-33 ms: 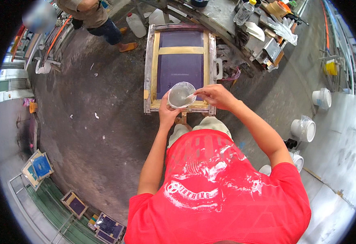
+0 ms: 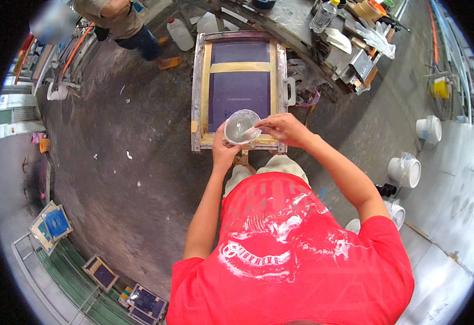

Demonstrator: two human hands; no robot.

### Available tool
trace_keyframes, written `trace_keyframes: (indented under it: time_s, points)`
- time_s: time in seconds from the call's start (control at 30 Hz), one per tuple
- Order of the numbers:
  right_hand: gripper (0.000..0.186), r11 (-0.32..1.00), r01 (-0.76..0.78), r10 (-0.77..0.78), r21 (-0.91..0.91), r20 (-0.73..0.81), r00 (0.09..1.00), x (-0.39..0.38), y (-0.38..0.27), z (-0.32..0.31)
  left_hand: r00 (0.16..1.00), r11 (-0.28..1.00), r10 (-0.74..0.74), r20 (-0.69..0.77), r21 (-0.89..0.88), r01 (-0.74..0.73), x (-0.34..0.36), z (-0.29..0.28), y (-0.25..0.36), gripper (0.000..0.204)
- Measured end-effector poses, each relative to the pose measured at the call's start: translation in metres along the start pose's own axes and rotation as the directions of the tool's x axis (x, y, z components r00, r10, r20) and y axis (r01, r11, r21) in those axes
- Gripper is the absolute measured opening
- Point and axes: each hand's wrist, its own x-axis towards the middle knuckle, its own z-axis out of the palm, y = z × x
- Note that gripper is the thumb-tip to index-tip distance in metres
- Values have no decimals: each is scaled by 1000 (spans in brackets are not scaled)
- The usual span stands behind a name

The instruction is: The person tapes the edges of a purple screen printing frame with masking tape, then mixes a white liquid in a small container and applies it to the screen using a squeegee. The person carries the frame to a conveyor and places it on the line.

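My left hand [image 2: 224,149] grips the side of a round white plastic tub [image 2: 230,120], its open mouth facing up. Greyish, translucent liquid [image 2: 239,127] lies inside. Between the fingers of my right hand [image 2: 285,129] is the handle of a white spoon [image 2: 251,131], whose lower end dips into the tub. Beneath both hands, a screen printing frame [image 2: 198,97] with dark purple mesh [image 2: 239,95] and tan tape along its edges is propped in front of me. The tub hides part of its near end.
A cluttered workbench [image 2: 296,21] stands at the far right with a clear bottle [image 2: 323,17] and a plastic glove [image 2: 380,46]. Another person [image 2: 131,30] stands far left, near a white jug [image 2: 180,35]. White buckets [image 2: 404,172] line the right wall; more screen frames [image 2: 100,272] lean lower left.
The spoon's end has shifted slightly left and down inside the tub. The tub has moved a touch to the right; both hands keep their grip.
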Motion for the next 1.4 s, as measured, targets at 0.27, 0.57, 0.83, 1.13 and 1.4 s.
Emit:
trace_keyframes:
  time_s: [0.27,0.57,0.83,1.13,1.4]
  points:
    - [17,993,-115,116,13,-56,992,-2,6,2,999,998,-43,-3,-36,43,5,3,2,82]
    - [20,993,-113,116,32,-128,985,-7,21,0,1000,1000,-20,9,20,20,14,9,5,84]
    - [18,931,-266,339,249,-322,884,-35,20,3,944,633,292,151,709,-309,22,16,24,79]
    - [19,920,-348,393,183,-454,800,-86,45,8,972,453,173,162,863,-224,23,0,51,73]
    - [22,944,-311,322,111,-515,795,-95,48,25,973,321,119,198,919,-227,24,-9,78,72]
